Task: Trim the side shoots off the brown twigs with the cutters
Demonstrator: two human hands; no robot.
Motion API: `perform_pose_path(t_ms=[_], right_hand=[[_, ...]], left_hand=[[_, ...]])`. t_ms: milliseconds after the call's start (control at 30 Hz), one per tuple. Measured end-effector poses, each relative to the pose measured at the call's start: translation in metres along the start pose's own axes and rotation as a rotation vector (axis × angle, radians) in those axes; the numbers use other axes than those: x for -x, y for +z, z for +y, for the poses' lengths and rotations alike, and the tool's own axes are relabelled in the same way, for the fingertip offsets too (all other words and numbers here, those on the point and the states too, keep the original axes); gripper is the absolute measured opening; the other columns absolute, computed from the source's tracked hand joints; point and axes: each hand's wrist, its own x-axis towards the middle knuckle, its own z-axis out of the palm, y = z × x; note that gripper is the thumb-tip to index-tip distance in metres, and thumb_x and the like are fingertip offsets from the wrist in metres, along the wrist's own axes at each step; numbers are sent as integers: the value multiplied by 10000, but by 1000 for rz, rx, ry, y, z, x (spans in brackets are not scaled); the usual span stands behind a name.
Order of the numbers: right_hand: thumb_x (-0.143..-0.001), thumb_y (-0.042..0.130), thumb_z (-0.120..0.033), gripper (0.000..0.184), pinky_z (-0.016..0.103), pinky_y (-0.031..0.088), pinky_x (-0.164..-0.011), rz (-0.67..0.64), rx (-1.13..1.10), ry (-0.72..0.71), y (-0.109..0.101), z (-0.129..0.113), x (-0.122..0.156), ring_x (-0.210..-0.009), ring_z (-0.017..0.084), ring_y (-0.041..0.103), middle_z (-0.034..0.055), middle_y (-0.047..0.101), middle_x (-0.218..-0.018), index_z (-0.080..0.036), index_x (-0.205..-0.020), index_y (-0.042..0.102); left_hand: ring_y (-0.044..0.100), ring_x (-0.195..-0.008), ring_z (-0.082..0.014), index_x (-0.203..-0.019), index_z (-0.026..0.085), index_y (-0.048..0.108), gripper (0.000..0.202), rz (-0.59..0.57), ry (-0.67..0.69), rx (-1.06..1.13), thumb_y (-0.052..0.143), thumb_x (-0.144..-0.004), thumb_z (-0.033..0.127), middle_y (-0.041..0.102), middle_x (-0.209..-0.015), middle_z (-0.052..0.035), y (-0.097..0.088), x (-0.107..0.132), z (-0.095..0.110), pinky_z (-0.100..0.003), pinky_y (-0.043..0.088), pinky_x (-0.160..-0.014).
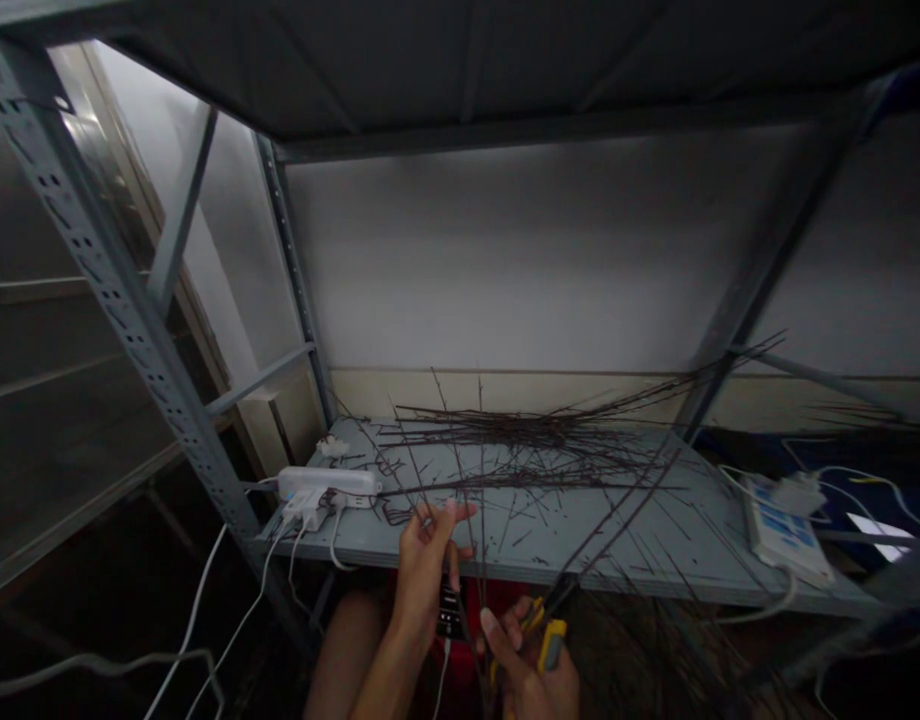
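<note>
My left hand (426, 568) is raised in front of the grey metal shelf (700, 540), its fingers spread, with thin twigs passing close by. I cannot tell whether it pinches any of them. My right hand (531, 665) is lower and grips yellow-handled pruning shears (550, 630), whose dark blades point up and right. Long dark twigs (617, 520) rise near those blades. A loose pile of dark twigs (535, 430) lies across the shelf's back, with cut pieces scattered over its surface.
A white power strip (329, 485) with plugged-in cables sits at the shelf's left end. A second power strip (786, 535) lies at the right. A perforated steel upright (107, 280) stands at left, and a shelf (460, 70) overhangs above. A black device (451, 612) with a white cable sits below.
</note>
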Motion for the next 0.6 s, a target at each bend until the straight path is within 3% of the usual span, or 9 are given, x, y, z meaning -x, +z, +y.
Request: perform_pose_path(t_ms=[100, 233, 367, 500, 600], right_hand=[[-565, 933, -365, 430, 274, 513, -551, -7, 4, -10, 0, -2, 3, -535, 153, 592, -52, 565, -617, -215, -703, 553], [-552, 938, -349, 465, 261, 516, -582, 68, 14, -68, 12, -12, 14, -570, 134, 576, -64, 546, -648, -215, -727, 529], [-549, 937, -350, 471, 267, 519, -570, 78, 34, -80, 19, -21, 20, -576, 137, 570, -60, 549, -673, -215, -760, 538], [-577, 924, -361, 458, 279, 529, -594, 88, 48, -69, 17, -24, 21, -596, 143, 573, -55, 550, -686, -215, -770, 536], [-553, 937, -339, 485, 268, 520, -602, 113, 26, -47, 15, -26, 21, -614, 138, 565, -61, 544, -694, -219, -774, 522]], left_hand=[[402, -320, -16, -858, 215, 535, 410, -125, -122, 22, 874, -717, 397, 771, -724, 1, -3, 2, -1, -316, 600, -706], [350, -301, 2, -925, 213, 567, 449, -145, -204, 3, 909, -661, 336, 794, -795, -6, -9, 1, 2, -311, 595, -707], [384, -315, -8, -1011, 188, 662, 417, -216, -201, -115, 870, -714, 392, 794, -830, -28, -15, -2, 7, -295, 585, -653], [466, -364, -37, -845, 134, 751, 362, -271, -208, -193, 863, -704, 448, 765, -755, -48, -19, -1, 9, -226, 488, -503], [554, -471, -74, -854, 130, 788, 348, -304, -231, -219, 911, -648, 382, 753, -774, -53, -22, 4, 8, -186, 400, -458]])
